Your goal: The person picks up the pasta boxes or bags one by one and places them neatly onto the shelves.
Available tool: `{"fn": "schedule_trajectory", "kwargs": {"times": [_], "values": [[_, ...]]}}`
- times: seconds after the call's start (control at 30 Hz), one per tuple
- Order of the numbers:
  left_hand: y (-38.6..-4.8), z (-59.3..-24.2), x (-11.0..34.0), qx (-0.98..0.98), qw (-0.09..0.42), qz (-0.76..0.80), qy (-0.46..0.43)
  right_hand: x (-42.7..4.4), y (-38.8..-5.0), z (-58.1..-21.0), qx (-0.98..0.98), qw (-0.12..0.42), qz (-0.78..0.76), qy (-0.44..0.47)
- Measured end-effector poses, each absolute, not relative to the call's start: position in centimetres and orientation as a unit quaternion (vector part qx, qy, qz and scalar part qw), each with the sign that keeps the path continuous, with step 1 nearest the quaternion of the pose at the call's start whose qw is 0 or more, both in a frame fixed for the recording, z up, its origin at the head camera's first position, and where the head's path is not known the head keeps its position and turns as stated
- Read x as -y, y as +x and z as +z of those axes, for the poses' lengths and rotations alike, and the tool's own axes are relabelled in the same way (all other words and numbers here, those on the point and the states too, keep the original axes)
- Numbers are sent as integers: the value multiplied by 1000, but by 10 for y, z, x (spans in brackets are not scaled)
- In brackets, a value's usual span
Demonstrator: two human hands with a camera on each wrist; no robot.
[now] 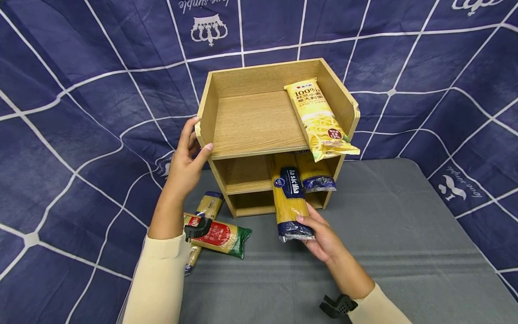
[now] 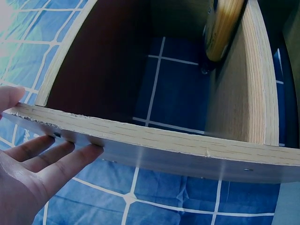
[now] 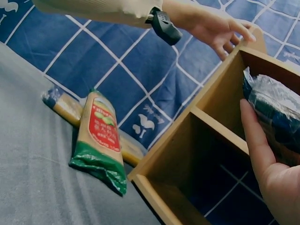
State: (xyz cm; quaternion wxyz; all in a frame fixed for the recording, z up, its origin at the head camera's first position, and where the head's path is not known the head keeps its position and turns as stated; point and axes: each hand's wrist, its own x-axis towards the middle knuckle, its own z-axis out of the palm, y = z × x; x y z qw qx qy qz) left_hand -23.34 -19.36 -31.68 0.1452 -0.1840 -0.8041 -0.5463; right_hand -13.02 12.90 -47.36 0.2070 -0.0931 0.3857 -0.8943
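A small wooden shelf [image 1: 259, 119] stands against the cloth. My left hand [image 1: 187, 164] holds its upper left side panel, thumb at the front edge and fingers along the outer face. In my right hand [image 1: 321, 234] is a blue-and-yellow pack of spaghetti [image 1: 289, 198], gripped by its near end. The pack's far end reaches into the middle compartment, under the top board. Just right of it, another spaghetti pack [image 1: 319, 182] lies in that same compartment, its end jutting out. In the right wrist view, the right hand [image 3: 276, 173] has its fingers along the held pack [image 3: 276, 101].
A yellow pasta bag [image 1: 317, 119] lies on the top board at the right, overhanging the front. Left of the shelf, a red-and-green pasta pack [image 1: 222, 237] lies across a blue-ended spaghetti pack [image 1: 210, 204] on the grey cloth [image 1: 404, 234]. Blue checked cloth [image 1: 404, 63] hangs behind.
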Motion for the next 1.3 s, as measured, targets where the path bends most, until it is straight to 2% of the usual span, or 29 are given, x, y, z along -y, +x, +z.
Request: {"fn": "schedule_trajectory", "kwargs": {"times": [0.53,0.87,1.0,1.3], "values": [[-233,-316,190,803,142,-548,-186,-124,-152,-465,-348,173,-921,-27],[-233,-317,191,808,150,-540,-183,-131,-149,-470,-351,167,-918,-75],[-234,-317,192,806,148,-543,-183,-133,-140,-475,-423,128,-893,-86],[-233,-317,192,802,140,-551,-182,-130,-121,-483,-562,-3,-825,-57]]}}
